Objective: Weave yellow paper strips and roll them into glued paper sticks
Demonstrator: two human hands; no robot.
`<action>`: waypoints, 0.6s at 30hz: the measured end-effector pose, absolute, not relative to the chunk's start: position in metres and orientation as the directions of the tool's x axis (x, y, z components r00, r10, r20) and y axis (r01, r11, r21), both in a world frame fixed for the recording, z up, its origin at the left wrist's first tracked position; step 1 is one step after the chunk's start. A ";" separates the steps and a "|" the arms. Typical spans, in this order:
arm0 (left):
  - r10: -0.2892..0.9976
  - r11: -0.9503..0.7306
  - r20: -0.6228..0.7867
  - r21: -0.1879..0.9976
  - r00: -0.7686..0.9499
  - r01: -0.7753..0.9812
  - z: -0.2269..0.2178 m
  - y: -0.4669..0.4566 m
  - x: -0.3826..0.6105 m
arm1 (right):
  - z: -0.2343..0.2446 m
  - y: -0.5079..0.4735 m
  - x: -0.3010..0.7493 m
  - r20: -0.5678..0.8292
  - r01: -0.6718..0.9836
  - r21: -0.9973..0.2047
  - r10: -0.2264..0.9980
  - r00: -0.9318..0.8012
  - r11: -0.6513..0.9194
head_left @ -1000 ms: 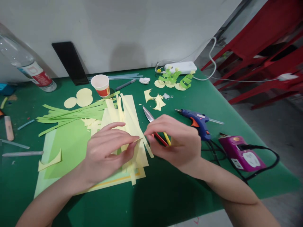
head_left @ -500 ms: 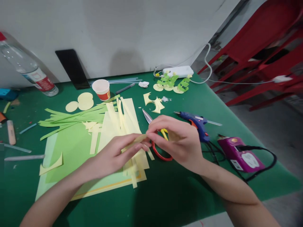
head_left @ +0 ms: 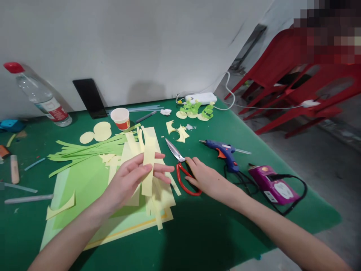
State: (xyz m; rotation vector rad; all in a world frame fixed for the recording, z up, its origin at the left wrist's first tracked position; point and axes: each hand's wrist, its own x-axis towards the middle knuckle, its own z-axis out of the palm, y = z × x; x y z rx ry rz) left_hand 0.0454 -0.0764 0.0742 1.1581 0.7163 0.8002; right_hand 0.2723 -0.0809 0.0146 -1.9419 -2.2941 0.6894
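Observation:
My left hand [head_left: 130, 176] pinches a pale yellow paper strip [head_left: 148, 165] between thumb and fingers, holding it upright above the stack of paper. The other fingers stretch out behind the strip. On the green table, my right hand [head_left: 207, 180] grips the yellow-lined handle of a pair of scissors [head_left: 188, 188] with red handles. The blades point away toward the wall, and part of one handle is hidden under the fingers. Beneath my left hand lie cream paper strips [head_left: 166, 195] and a light green sheet [head_left: 87, 188]. Cut green strips [head_left: 81, 152] fan out beyond them.
A blue glue gun [head_left: 225, 152] and a purple box with a cable [head_left: 273, 184] lie at the right. Farther back are a paper cup [head_left: 120, 118], a phone [head_left: 90, 98], a bottle [head_left: 50, 107], pale paper circles [head_left: 102, 131], green paper curls on discs [head_left: 194, 109] and a power strip [head_left: 200, 98].
Both hands were together on the folded-looking paper piece. Now my left hand alone holds the strip, turned upright, while my right hand has moved down onto the scissors. The view has tilted slightly upward.

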 end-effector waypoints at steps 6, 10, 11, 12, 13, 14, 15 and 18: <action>0.839 0.368 -0.106 0.832 0.533 -0.414 0.076 -0.076 0.046 | -0.009 -0.078 0.272 -0.337 0.907 -0.417 0.937 -0.089 -0.064; 0.853 0.360 -0.089 0.814 0.515 -0.456 0.079 -0.076 0.044 | -0.006 -0.067 0.290 -0.483 0.816 -0.538 0.870 -0.095 -0.210; 0.851 0.380 -0.098 0.795 0.517 -0.474 0.080 -0.076 0.044 | -0.003 -0.064 0.296 -0.511 0.776 -0.586 0.850 -0.132 -0.232; 0.846 0.405 -0.116 0.774 0.520 -0.487 0.081 -0.076 0.043 | 0.000 -0.062 0.302 -0.527 0.728 -0.638 0.832 -0.176 -0.250; 0.842 0.431 -0.139 0.755 0.522 -0.494 0.082 -0.077 0.042 | 0.004 -0.060 0.307 -0.526 0.669 -0.695 0.821 -0.224 -0.262; 0.838 0.452 -0.161 0.741 0.522 -0.497 0.084 -0.077 0.042 | 0.009 -0.059 0.311 -0.510 0.601 -0.752 0.816 -0.271 -0.270; 0.836 0.465 -0.179 0.734 0.518 -0.496 0.085 -0.077 0.041 | 0.014 -0.058 0.313 -0.479 0.524 -0.807 0.821 -0.313 -0.271; 0.851 0.450 -0.187 0.743 0.491 -0.496 0.087 -0.076 0.038 | 0.029 -0.059 0.306 -0.322 0.272 -0.935 0.871 -0.371 -0.229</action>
